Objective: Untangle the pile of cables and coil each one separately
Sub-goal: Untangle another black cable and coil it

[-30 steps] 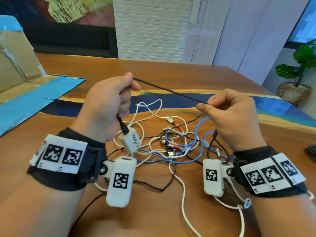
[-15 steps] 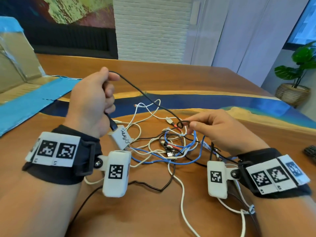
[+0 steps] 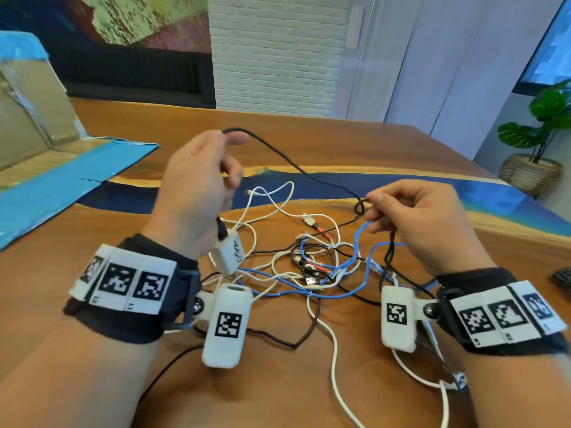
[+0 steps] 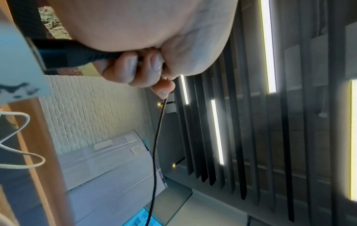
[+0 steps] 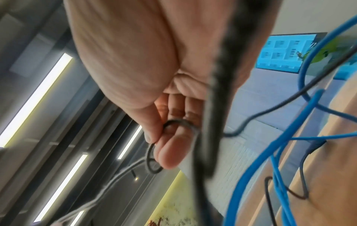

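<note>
A tangle of white, blue and black cables [image 3: 312, 264] lies on the wooden table [image 3: 278, 143]. My left hand [image 3: 197, 193] is raised and grips a thin black cable [image 3: 293, 168]; its plug [image 3: 221, 230] sits in a white adapter [image 3: 230, 251] hanging below the fist. In the left wrist view the curled fingers [image 4: 133, 67] close on the black cable [image 4: 156, 145]. My right hand [image 3: 411, 220] pinches a small loop [image 3: 360, 206] of the same cable between thumb and forefinger. The right wrist view shows that loop [image 5: 152, 159] and blue cable [image 5: 270, 152].
A cardboard box with blue flaps [image 3: 46, 156] lies at the left. A potted plant [image 3: 537, 143] stands off the table's far right corner. A dark object [image 3: 562, 279] sits at the right edge. White cable [image 3: 336, 381] trails toward the near edge.
The black cable was taut between both hands; now it sags. My left hand rose, and my right hand dropped toward the pile and now pinches a small loop.
</note>
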`<state>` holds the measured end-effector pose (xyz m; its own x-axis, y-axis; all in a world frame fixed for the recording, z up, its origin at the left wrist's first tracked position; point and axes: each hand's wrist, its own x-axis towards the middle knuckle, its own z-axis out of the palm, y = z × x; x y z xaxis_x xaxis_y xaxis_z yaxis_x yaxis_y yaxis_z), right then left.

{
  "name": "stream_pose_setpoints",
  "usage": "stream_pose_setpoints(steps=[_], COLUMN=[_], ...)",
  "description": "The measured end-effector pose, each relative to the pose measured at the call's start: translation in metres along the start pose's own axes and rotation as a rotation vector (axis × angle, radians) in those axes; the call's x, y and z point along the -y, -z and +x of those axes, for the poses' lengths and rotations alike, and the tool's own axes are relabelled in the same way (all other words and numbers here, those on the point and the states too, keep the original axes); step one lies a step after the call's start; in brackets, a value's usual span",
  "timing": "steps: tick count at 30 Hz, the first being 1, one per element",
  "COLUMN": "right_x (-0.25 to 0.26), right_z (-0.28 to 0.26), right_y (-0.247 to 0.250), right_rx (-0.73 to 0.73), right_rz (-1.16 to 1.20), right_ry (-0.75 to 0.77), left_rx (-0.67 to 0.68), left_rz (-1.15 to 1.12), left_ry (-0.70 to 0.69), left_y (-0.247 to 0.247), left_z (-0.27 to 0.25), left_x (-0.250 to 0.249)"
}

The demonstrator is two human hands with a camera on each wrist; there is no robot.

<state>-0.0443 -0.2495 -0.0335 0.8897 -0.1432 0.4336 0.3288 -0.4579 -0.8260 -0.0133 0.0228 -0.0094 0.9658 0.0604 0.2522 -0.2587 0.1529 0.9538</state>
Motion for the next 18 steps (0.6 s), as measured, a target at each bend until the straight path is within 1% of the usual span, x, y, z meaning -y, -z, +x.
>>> stream_pose_setpoints(steps=[1,3,6,7,8,10,14,16,18], right_x=[-0.001,-0.003,-0.001,-0.001,-0.001,0.000,0.003,0.006,0.012], right_z=[0.001,0.002,-0.001,-0.002,-0.002,-0.003,-0.002,-0.004,-0.006], right_y=[0.004,0.008,0.004,0.003,0.002,0.002,0.002,0.002,0.001], right_rx=[-0.011,0.046,0.195,0.210,0.192,0.103,-0.037,-0.095,-0.169], right_rz=[0.004,-0.075,-0.242,-0.282,-0.311,-0.332,-0.250,-0.217,-0.224], right_ry=[-0.013,-0.007,-0.003,-0.004,0.000,0.029,0.107,0.157,0.255], left_rx=[-0.043,-0.103,-0.119,-0.112,-0.103,-0.076,-0.032,-0.039,-0.071], left_rz=[-0.037,-0.104,-0.156,-0.156,-0.151,-0.135,-0.120,-0.131,-0.151], left_ry=[-0.016,-0.028,-0.045,-0.044,-0.036,-0.015,0.009,0.014,0.013], left_y=[0.004,0.009,0.012,0.012,0.011,0.011,0.011,0.011,0.010], left_z=[0.002,0.005,0.007,0.007,0.007,0.006,0.007,0.007,0.006], left_x=[-0.002,-0.003,-0.003,-0.002,-0.002,-0.001,0.000,0.000,0.000])
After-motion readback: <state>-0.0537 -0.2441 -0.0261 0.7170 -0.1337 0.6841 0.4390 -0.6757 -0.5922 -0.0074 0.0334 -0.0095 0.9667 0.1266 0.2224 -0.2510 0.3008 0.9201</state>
